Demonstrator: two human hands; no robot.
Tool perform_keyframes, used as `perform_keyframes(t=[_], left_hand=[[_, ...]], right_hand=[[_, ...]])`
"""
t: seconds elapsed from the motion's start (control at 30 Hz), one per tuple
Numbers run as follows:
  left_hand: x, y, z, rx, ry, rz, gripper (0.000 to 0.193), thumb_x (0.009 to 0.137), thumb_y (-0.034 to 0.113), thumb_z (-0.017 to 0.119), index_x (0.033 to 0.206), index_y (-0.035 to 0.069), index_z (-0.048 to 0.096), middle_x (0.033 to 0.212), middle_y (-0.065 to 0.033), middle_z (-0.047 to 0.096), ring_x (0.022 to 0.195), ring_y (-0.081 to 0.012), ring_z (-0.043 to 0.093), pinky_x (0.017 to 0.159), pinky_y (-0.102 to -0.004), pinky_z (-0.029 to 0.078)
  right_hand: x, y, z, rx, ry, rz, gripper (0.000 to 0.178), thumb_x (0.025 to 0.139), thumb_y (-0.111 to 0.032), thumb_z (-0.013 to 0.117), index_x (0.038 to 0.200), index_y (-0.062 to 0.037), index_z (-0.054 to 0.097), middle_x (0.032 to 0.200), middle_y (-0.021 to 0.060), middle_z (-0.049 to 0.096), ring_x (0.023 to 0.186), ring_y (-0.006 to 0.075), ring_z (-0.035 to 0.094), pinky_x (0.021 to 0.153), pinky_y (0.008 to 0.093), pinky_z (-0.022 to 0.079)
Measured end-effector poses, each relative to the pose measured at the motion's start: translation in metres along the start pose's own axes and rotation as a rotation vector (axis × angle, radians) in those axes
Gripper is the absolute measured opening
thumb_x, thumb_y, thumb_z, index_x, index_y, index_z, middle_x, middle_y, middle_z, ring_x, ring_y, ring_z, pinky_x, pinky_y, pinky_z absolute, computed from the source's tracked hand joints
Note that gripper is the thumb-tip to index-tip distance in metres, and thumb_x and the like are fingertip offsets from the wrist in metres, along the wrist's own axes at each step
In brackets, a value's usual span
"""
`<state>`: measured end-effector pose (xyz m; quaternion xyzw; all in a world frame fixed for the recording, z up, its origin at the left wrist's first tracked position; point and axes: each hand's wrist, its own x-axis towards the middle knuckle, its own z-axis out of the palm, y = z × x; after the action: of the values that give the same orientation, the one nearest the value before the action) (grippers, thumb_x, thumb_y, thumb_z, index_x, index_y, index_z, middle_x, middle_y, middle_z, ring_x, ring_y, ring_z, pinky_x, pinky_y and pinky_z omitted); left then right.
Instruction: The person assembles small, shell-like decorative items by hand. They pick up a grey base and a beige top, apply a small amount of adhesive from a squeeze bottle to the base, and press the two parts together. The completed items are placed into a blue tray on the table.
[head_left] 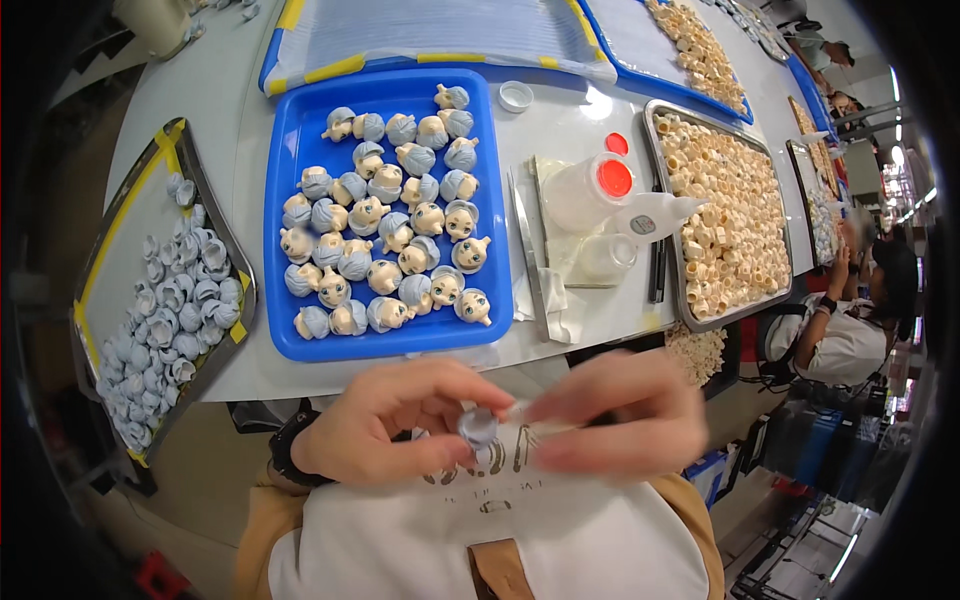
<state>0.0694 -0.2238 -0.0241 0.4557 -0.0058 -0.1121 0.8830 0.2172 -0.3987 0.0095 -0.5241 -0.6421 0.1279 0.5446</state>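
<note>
My left hand [400, 422] is closed in front of my apron, its thumb and fingers around a small grey-blue doll hair piece [478, 427]. Just beside it my right hand [625, 412] is smeared by motion, its fingertips pointing at the hair piece; whether it holds anything I cannot tell. Beyond my hands lies a blue tray [390, 350] bearing many doll heads [470, 255] with painted faces and grey-blue hair. To the left, a dark-rimmed tray [110, 235] edged with yellow tape holds loose grey-blue hair pieces [190, 315].
Right of the blue tray are long tweezers [530, 255], a white bottle with a red cap [585, 195], a nozzle bottle [650, 215] and a black pen [657, 275]. A metal tray [690, 318] holds cream-coloured parts. Another person [850, 325] sits at far right.
</note>
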Motion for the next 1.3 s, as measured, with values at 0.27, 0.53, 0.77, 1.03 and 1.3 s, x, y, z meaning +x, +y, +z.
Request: perform_keyframes(t=[0.27,0.53,0.77,1.03,1.3], left_hand=[[0.004,0.000,0.001,-0.059,0.006,0.043,0.042,0.077,-0.011,0.054,0.117,-0.002,0.045,0.109,-0.0108,0.050,0.096,-0.0172,0.055,0.078,-0.0276,0.049],[0.004,-0.003,-0.006,-0.146,0.139,0.211,0.047,0.082,-0.003,0.047,0.125,0.001,0.030,0.111,-0.0210,0.049,0.096,-0.0262,0.059,0.076,-0.0310,0.051],[0.003,-0.002,-0.008,-0.039,0.211,0.254,0.041,0.081,-0.001,0.051,0.119,-0.006,0.040,0.109,-0.0186,0.052,0.087,-0.0210,0.060,0.071,-0.0276,0.051],[0.002,-0.006,-0.008,-0.123,0.206,0.272,0.045,0.081,0.003,0.055,0.122,-0.005,0.037,0.107,-0.0172,0.054,0.085,-0.0209,0.060,0.070,-0.0276,0.050],[0.003,-0.002,-0.005,-0.010,0.258,0.235,0.044,0.080,0.001,0.056,0.121,-0.003,0.039,0.107,-0.0138,0.052,0.092,-0.0209,0.059,0.074,-0.0278,0.050]], right_hand=[[0.008,0.014,0.029,-0.293,0.173,-0.008,0.031,0.058,-0.002,0.069,0.088,0.0002,0.062,0.087,0.0118,0.060,0.073,0.0246,0.058,0.060,0.0299,0.048],[-0.016,-0.002,-0.042,-0.868,0.444,0.461,0.031,0.063,0.011,0.063,0.092,-0.0004,0.063,0.086,0.0112,0.060,0.073,0.0209,0.056,0.062,0.0286,0.044],[-0.013,0.016,-0.046,-0.943,0.196,0.447,0.029,0.065,0.003,0.066,0.093,-0.0047,0.065,0.083,0.0076,0.059,0.075,0.0243,0.051,0.064,0.0320,0.043],[-0.017,0.020,-0.045,-0.917,0.218,0.468,0.027,0.065,0.002,0.067,0.091,-0.0036,0.063,0.084,0.0078,0.059,0.075,0.0238,0.051,0.063,0.0313,0.042],[-0.026,0.019,-0.045,-0.890,0.299,0.471,0.028,0.063,0.001,0.069,0.090,-0.0019,0.061,0.084,0.0089,0.059,0.074,0.0244,0.054,0.064,0.0303,0.043]])
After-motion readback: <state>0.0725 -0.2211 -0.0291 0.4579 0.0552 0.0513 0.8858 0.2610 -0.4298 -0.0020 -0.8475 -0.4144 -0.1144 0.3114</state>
